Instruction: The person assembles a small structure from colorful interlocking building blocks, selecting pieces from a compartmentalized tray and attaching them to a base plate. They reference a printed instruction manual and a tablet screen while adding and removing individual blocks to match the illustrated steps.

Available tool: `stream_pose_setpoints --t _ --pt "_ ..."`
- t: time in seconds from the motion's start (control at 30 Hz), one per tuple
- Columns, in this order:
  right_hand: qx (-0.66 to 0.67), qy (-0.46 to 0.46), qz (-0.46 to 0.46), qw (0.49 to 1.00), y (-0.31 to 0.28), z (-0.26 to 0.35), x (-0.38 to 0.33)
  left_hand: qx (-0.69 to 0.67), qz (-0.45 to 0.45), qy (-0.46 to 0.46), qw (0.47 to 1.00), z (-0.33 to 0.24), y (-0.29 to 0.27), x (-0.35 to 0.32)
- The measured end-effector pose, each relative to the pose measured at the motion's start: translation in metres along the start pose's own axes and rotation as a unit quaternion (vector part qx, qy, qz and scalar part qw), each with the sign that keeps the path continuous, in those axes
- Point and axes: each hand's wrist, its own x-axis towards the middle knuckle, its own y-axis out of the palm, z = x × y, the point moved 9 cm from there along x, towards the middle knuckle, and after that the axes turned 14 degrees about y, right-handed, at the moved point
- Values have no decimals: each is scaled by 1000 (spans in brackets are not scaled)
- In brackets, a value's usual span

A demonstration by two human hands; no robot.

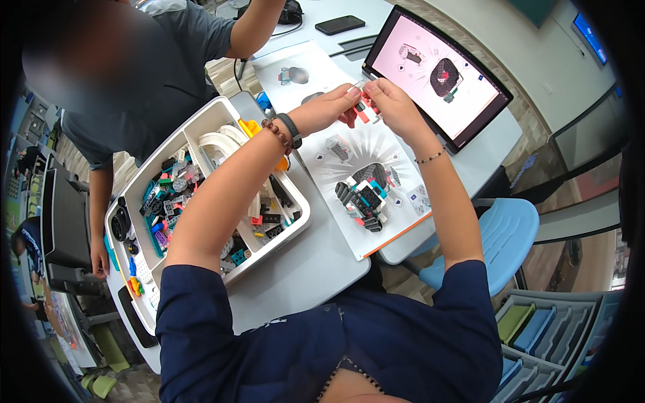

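My left hand (pixel 324 111) and my right hand (pixel 398 113) meet over an open picture booklet (pixel 322 232). Between their fingertips they grip a small coral-red and white building-brick assembly (pixel 363 114); the fingers partly cover it. Closer to me, a larger brick model (pixel 367 201) in black, white, teal and grey rests on the booklet's printed page. Just beyond my right hand stands a laptop (pixel 440 74) whose screen shows pictures of brick parts.
Left of the booklet, a white sorting tray (pixel 302 232) holds loose bricks in several compartments. A phone (pixel 340 25) lies at the table's far side. Another person (pixel 181 40) is across the tray. A blue chair (pixel 507 235) stands on the right, near drawers (pixel 544 329).
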Motion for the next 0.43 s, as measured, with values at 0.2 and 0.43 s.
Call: stream_pose_setpoints --t 0.2,0.43 --pt "-13 -32 -3 999 1 1 5 11 4 1 1000 -1 -5 0" --pt "7 -67 20 998 6 -16 -15 101 61 -62 991 -14 18 -20"
